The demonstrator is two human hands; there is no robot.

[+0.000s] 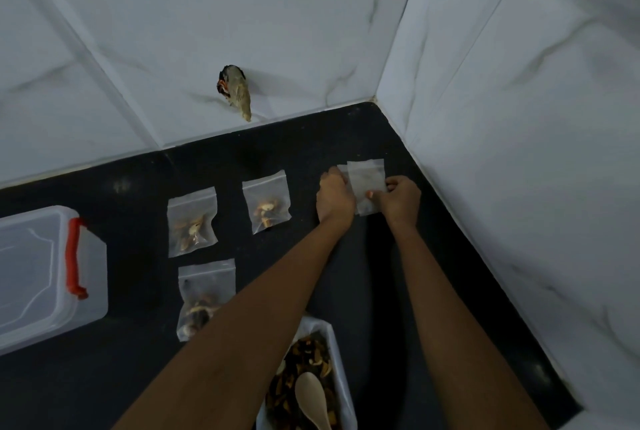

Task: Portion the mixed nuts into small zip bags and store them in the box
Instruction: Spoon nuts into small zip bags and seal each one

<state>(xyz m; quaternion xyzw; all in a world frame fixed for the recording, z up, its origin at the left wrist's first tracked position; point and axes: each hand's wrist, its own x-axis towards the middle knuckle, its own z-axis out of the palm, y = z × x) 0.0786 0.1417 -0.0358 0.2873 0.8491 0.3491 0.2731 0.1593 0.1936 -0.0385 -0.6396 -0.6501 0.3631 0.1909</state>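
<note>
While the right hand (398, 199) pinches the empty zip bag (367, 180) by one edge and the left hand (334, 197) curls at the opposite edge, hold unclear, the bag between them looks light, limp and slippery, best pinched at its corners.

Both bare forearms reach forward, the left slanting toward 1 o'clock, the right toward 11 o'clock. Left hand (334, 199) and right hand (400, 199), knuckles up and fingers curled, pinch a zip bag (367, 176) at its 9 and 3 o'clock edges.
</note>
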